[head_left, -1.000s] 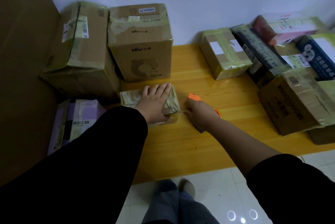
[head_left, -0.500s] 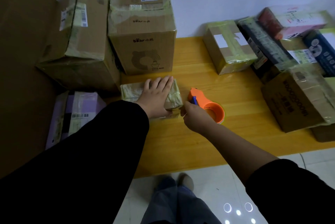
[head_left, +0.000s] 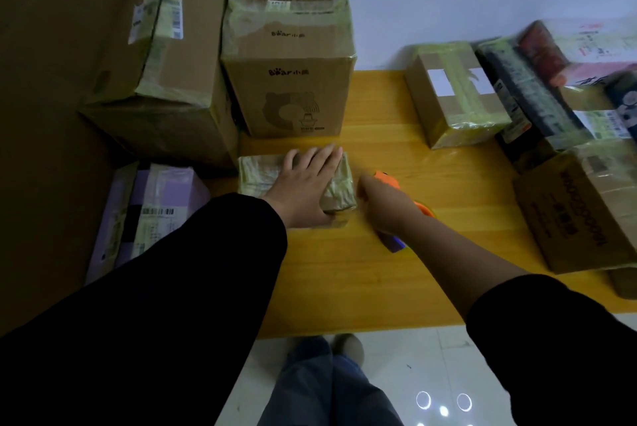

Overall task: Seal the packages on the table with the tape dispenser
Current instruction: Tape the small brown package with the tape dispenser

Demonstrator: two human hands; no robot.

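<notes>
Left hand [head_left: 306,184] is flat on top of the package [head_left: 255,177], fingers straight, so it's pinning the thing down rather than grabbing it. Right hand [head_left: 386,208] is wrapped round the orange dispenser [head_left: 386,179]. That pokes out past the knuckles and again by the wrist, but most of it is hidden.

The bit that matters: the package sits just left of the right hand, with its long side running left-right across the table [head_left: 379,281]. The dispenser nose is right at the package's right end, touching or nearly so. I can't tell if tape is already stuck on there. My guess is the next pull goes leftward along the length, and the left hand is sitting in that path.

Further out, the bear box [head_left: 293,81] stands just behind the package. More taped boxes [head_left: 455,94] are stacked off to the right, well apart from both hands.
</notes>
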